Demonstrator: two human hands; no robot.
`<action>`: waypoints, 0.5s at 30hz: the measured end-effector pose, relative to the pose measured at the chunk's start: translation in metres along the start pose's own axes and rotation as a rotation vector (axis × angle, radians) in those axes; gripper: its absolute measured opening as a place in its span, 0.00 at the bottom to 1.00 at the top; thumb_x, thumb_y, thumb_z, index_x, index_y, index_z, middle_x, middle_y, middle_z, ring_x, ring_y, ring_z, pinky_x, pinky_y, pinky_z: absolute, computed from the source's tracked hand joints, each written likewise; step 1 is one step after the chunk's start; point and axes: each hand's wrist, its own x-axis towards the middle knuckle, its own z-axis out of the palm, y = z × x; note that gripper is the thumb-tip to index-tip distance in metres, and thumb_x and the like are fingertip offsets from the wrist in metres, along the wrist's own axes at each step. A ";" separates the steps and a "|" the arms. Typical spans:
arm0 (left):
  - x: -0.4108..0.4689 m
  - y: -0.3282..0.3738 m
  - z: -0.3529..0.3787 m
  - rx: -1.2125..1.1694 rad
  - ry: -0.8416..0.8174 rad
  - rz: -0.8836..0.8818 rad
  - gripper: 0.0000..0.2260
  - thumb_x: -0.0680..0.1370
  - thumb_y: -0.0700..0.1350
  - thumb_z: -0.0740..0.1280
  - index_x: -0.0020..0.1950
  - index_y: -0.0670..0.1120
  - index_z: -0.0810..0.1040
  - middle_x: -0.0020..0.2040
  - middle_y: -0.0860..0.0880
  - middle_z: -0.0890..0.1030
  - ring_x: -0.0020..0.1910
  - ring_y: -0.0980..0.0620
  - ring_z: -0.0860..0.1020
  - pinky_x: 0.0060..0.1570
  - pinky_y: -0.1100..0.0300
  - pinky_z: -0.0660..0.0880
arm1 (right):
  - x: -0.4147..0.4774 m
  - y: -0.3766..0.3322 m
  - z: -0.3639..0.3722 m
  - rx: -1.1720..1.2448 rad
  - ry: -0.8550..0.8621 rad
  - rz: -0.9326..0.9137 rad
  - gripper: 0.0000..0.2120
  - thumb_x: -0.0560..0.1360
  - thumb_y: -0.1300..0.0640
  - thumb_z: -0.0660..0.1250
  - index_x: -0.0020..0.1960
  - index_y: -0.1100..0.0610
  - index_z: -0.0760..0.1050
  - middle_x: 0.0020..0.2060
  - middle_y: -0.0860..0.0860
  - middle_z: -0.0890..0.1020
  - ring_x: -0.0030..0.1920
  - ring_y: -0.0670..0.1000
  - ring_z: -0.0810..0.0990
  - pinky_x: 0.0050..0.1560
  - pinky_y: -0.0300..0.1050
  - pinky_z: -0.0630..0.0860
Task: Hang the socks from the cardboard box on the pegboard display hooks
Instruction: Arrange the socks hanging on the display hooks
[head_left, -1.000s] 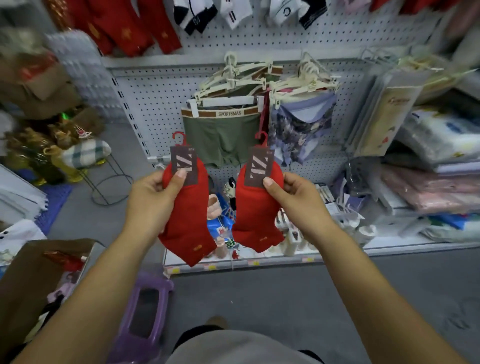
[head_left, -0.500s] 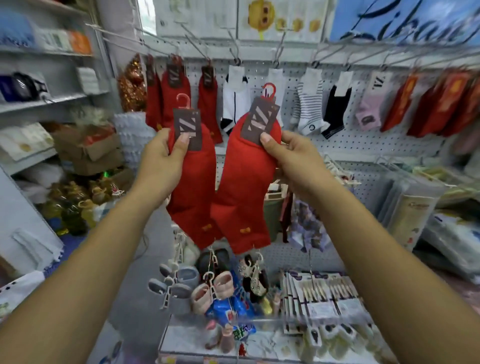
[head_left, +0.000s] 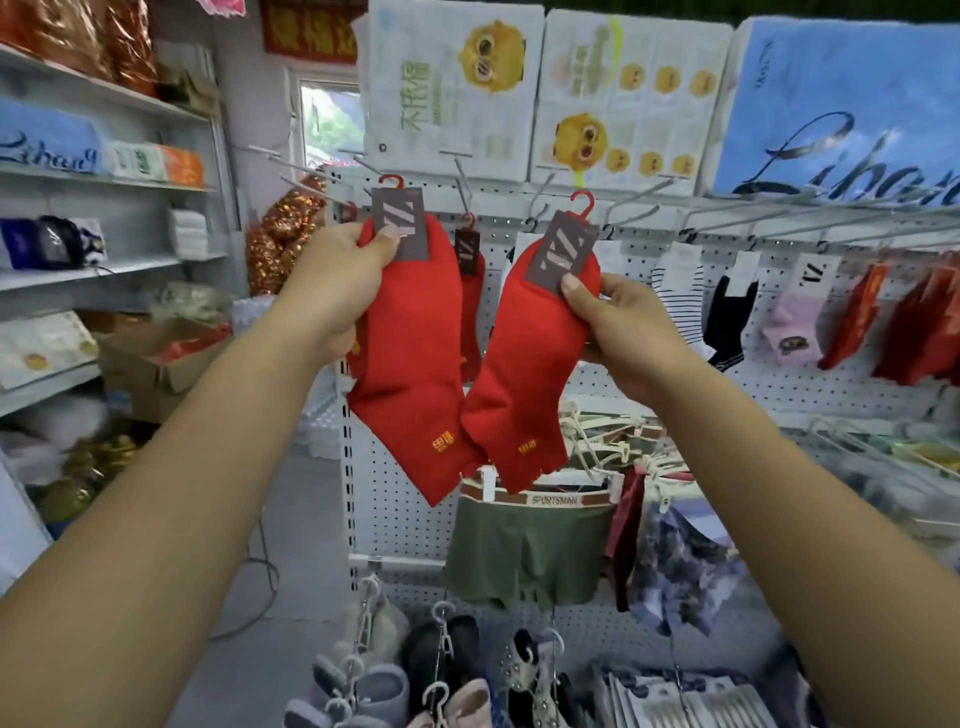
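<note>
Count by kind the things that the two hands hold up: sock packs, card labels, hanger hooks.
Red fabric sock packs: 2
Grey card labels: 2
Red plastic hanger hooks: 2
Total: 6

Fingers other than the thumbs of the left hand (head_left: 337, 280) and right hand (head_left: 631, 332) are mostly hidden behind the left sock (head_left: 410, 364) and right sock (head_left: 524, 364); at 2 o'clock, the blue package (head_left: 841, 104) is cropped by the frame edge.

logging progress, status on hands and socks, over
Left grip on left red sock, right grip on right red sock. Neither hung yet. Bare hooks above, nothing blocking.
</note>
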 end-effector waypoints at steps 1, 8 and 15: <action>0.009 -0.002 -0.003 -0.013 -0.011 -0.008 0.09 0.84 0.46 0.64 0.49 0.48 0.84 0.48 0.48 0.88 0.49 0.49 0.86 0.54 0.50 0.82 | 0.005 0.001 0.005 -0.006 0.006 -0.013 0.14 0.82 0.54 0.65 0.63 0.60 0.78 0.53 0.59 0.86 0.48 0.53 0.86 0.42 0.48 0.84; 0.056 -0.021 -0.018 -0.064 -0.046 -0.066 0.08 0.84 0.47 0.65 0.49 0.50 0.83 0.47 0.49 0.87 0.46 0.51 0.86 0.47 0.54 0.82 | 0.033 0.016 0.037 -0.004 0.044 -0.023 0.09 0.82 0.53 0.65 0.58 0.56 0.80 0.51 0.58 0.86 0.48 0.55 0.86 0.45 0.52 0.84; 0.085 -0.080 -0.048 0.036 -0.077 -0.102 0.11 0.84 0.50 0.64 0.48 0.50 0.84 0.45 0.51 0.88 0.47 0.50 0.86 0.52 0.52 0.81 | 0.047 0.057 0.073 -0.037 0.041 0.026 0.11 0.82 0.53 0.66 0.62 0.56 0.78 0.48 0.57 0.87 0.47 0.56 0.87 0.44 0.52 0.84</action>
